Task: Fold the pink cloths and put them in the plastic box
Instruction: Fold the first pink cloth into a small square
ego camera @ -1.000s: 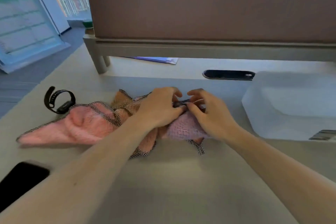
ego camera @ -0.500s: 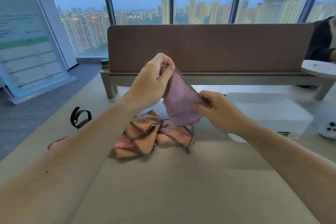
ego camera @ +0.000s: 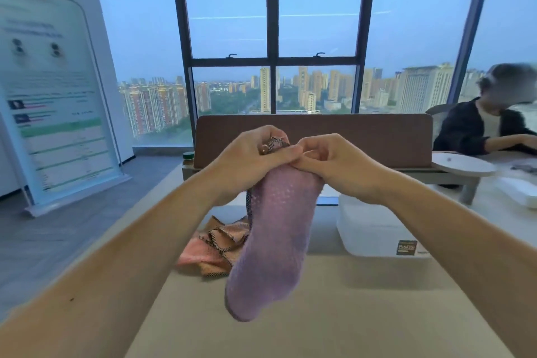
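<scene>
From the head view, much is covered. The held pink cloth (ego camera: 273, 241) hangs in front of the pile of pink cloths (ego camera: 213, 250), so only the left part of the pile shows on the surface (ego camera: 319, 322). The right forearm crosses the near corner of the plastic box (ego camera: 374, 229), and the inside of the box cannot be made out. The box stands on the surface to the right of the pile, with a small dark label on its front wall. The lower end of the hanging cloth is blurred. Its top edge is lost inside the two hands, except for a bit of checked trim sticking out above the left hand (ego camera: 247, 155).

Both hands are raised in front of the brown divider panel (ego camera: 363, 136), knuckles close together and touching. The left fingers (ego camera: 283, 152) are curled and pinch the cloth's top edge; the right hand (ego camera: 337, 164) does the same, its fingers (ego camera: 312, 154) bent round the edge just beside them. The cloth hangs clear of the surface.

At the far right a seated person (ego camera: 482, 131) in a dark top is cut off by the frame edge.
</scene>
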`<state>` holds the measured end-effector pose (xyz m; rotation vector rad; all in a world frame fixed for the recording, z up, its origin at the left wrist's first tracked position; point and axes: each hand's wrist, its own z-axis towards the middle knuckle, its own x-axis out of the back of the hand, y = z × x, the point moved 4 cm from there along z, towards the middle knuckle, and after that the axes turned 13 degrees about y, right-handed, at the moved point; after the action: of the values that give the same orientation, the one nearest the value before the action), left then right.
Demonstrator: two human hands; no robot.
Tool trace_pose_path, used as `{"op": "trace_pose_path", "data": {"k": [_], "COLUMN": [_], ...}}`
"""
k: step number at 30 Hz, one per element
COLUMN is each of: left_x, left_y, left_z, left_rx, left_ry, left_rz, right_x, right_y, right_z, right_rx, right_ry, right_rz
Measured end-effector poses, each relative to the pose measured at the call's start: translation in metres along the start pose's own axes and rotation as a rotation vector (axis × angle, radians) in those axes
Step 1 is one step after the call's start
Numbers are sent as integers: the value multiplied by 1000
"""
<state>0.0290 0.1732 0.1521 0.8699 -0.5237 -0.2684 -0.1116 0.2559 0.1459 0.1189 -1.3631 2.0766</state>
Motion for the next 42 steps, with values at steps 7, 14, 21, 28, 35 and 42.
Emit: {"op": "trace_pose_path", "data": {"k": [7,14,21,28,35,42], "left_x": [-10,8,24,-16,-77,-98], "left_y": [-35,-27,-14,-125,-209,-224], "left_z": [-59,-70,-49,-41,-103,-168], "left_rx": [289,319,116,165,36,103], "left_ry": [-423,-327,-32,-119,-94,-250], "left_rz": [-17,-120,156,517,804,964], "right_x": [38,69,78,26,-28,-115], "right_y": [-13,-29,11,144,211,214], "right_z": [-41,-82,-106,-121,-135,-146], "right_rx": [-19,-37,-249,-622,-281,-208], "right_ry": [144,333,497,351,332,-160], "right_rz": [-233,-246,-113,-223,-846,-933]}}
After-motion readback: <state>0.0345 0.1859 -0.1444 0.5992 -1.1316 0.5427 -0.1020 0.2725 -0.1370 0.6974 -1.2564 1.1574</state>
